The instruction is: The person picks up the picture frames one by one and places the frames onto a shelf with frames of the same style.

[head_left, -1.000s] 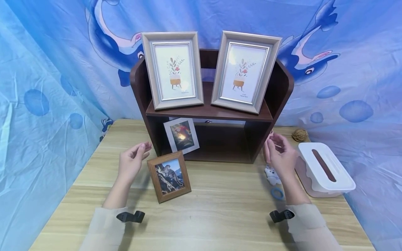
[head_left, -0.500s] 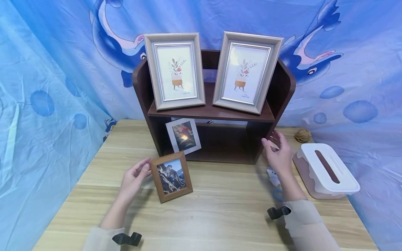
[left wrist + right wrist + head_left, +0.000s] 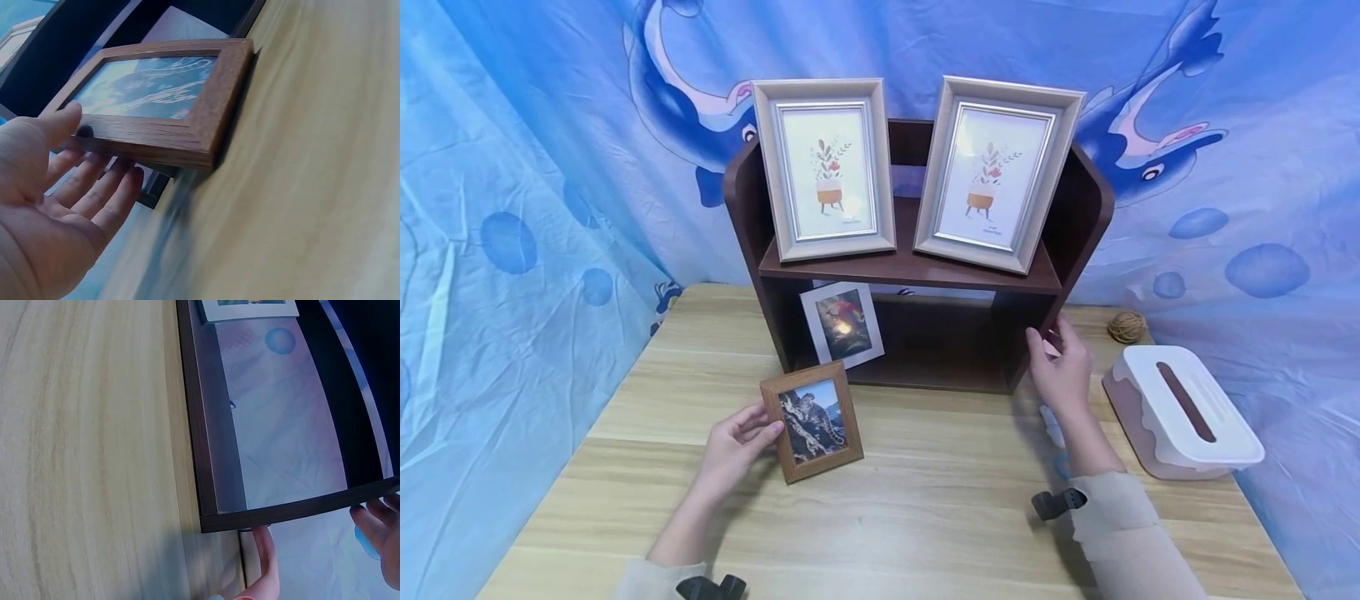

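Note:
A wooden picture frame with a snow leopard picture leans upright on the table in front of the bookshelf. My left hand is at its left edge, the thumb before the frame and the fingers behind; in the left wrist view the thumb overlaps the rim. On the outer right side of the shelf is my right hand. In the right wrist view its fingertips touch the dark side panel, with nothing gripped. Close by, a pink strap lies against that panel, partly hidden in the head view.
Two beige picture frames stand on the upper shelf. A white picture frame leans in the lower compartment. To the right are a tissue box, a twine ball and a small charm behind the right wrist.
My left hand has come down and toward the wooden picture frame, and now sits round its left edge. The right hand has shifted slightly inward to the shelf's side panel.

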Tool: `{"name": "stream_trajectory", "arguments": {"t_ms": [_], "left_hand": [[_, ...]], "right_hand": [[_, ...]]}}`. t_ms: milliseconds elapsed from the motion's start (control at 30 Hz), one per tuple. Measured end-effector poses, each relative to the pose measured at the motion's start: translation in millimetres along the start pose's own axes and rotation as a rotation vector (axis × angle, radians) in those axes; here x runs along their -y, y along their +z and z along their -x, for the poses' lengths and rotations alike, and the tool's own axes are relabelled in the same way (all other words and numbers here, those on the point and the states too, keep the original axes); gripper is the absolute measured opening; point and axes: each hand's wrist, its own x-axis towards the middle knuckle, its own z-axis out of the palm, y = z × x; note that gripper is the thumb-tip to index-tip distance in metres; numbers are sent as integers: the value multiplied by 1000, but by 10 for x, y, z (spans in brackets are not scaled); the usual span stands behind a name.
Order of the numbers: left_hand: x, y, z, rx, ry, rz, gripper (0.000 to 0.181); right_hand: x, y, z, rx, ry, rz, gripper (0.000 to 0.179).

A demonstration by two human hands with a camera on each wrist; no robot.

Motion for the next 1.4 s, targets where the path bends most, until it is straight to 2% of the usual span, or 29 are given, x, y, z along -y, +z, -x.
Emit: {"name": "stream_trajectory", "arguments": {"t_ms": [233,500,733,867,967,1100,1400], "left_hand": [[62,45,55,-34,-11,32,50],[53,56,36,-27,4,26,45],[37,41,42,-17,11,23,43],[21,24,35,-8,35,-8,43],[-2,21,19,6,40,-42,45],[-65,57,-23,31,35,-38,46],[-245,273,-183,127,62,19,48]], "right_hand": [[-20,36,-1,-31,-67,30,21],[-40,72,4,-72,-170,50,13],[-81,80,23,-77,-176,77,15],[-73,79,16,-89,-185,86,15],[-74,79,12,-96,-195,89,14],[-87,71,2,-97,-212,87,12],[-87,63,-4,-92,-229,82,12]]}}
